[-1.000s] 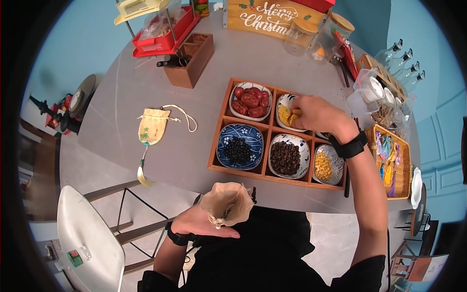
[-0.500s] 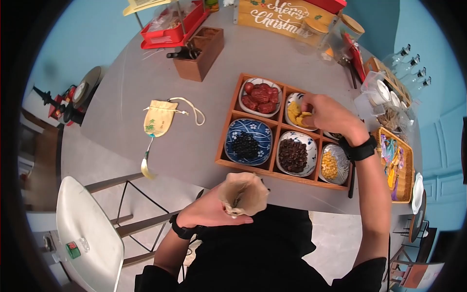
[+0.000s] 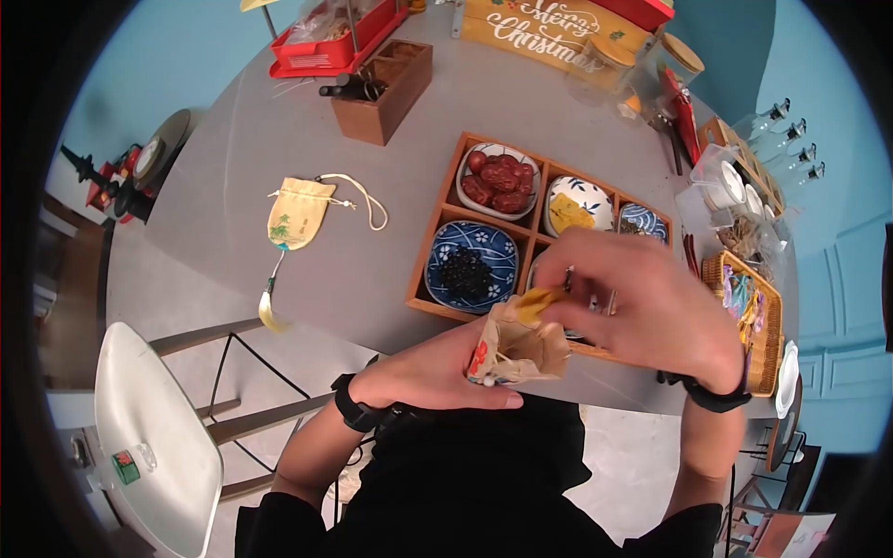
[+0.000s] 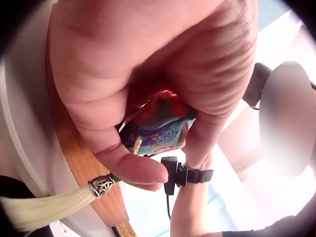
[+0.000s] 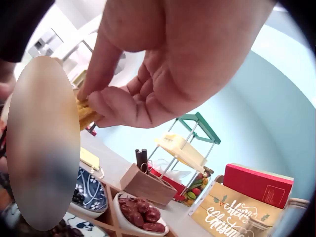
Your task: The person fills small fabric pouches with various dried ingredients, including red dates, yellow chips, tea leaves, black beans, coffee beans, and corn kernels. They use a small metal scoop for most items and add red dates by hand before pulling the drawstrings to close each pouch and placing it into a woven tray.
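Observation:
In the head view the left hand [image 3: 423, 372] grips an open cloth pouch [image 3: 521, 352], its mouth facing up. The left wrist view shows that hand's fingers [image 4: 128, 165] curled round the pouch's patterned side [image 4: 160, 133], a cream tassel [image 4: 54, 202] hanging near. The right hand [image 3: 642, 298] pinches yellow slices [image 3: 537, 302] at the pouch's rim; the slice [image 5: 86, 114] also shows between thumb and fingertips in the right wrist view. Behind the hands lies a divided wooden tray [image 3: 437, 223] with a bowl of yellow slices [image 3: 579, 193], red dates [image 3: 502, 179] and black berries [image 3: 467, 272].
A second pouch [image 3: 302, 214] with a tassel lies left of the tray. A wooden utensil box [image 3: 381, 98], a Christmas crate [image 3: 539, 33] and glass jars [image 3: 603, 63] stand behind. At right is a wicker basket [image 3: 765, 325]; a white chair [image 3: 158, 428] stands at lower left.
The right hand has left the yellow slices' bowl and come down and towards the body to the pouch, carrying slices. The left hand has moved right and up with its pouch.

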A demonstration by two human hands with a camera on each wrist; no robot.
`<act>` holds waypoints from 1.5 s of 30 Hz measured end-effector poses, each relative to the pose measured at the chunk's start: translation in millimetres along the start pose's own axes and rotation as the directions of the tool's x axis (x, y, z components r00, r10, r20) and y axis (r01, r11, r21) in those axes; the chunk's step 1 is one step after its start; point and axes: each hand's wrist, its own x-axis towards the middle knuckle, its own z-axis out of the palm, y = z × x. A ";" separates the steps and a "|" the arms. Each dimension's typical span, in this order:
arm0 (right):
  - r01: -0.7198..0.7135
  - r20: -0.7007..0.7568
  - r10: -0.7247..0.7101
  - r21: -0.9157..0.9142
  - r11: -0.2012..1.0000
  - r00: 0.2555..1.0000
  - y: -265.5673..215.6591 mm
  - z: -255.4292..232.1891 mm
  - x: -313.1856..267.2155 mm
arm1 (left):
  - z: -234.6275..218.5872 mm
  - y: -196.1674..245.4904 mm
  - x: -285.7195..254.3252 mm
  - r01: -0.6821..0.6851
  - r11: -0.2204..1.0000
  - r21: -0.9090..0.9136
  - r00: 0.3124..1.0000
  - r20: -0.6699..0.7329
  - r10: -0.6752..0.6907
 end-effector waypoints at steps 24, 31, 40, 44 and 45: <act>-0.201 -0.024 0.220 -0.512 0.835 0.975 111.8 2.5 41.9 | 18.2 -27.2 -37.7 -0.165 0.973 0.163 0.929 -0.305 0.209; -0.231 -0.271 0.131 -0.380 0.896 0.954 108.5 -9.1 25.4 | 21.1 -29.6 -30.0 -0.175 0.977 0.120 0.949 -0.243 0.200; 0.048 -0.224 -0.028 0.087 0.995 0.974 -24.4 9.7 -33.4 | 24.1 -28.6 -20.2 -0.224 0.931 0.287 0.910 -0.281 0.305; 0.183 -0.106 -0.192 -0.083 0.980 0.976 -22.0 32.0 -30.9 | 25.3 -28.0 -21.8 -0.155 0.980 0.127 0.934 -0.304 0.187; 0.167 -0.146 -0.176 -0.072 0.983 0.973 -20.6 29.1 -31.9 | 24.7 -29.9 -22.9 -0.167 0.982 0.086 0.940 -0.288 0.185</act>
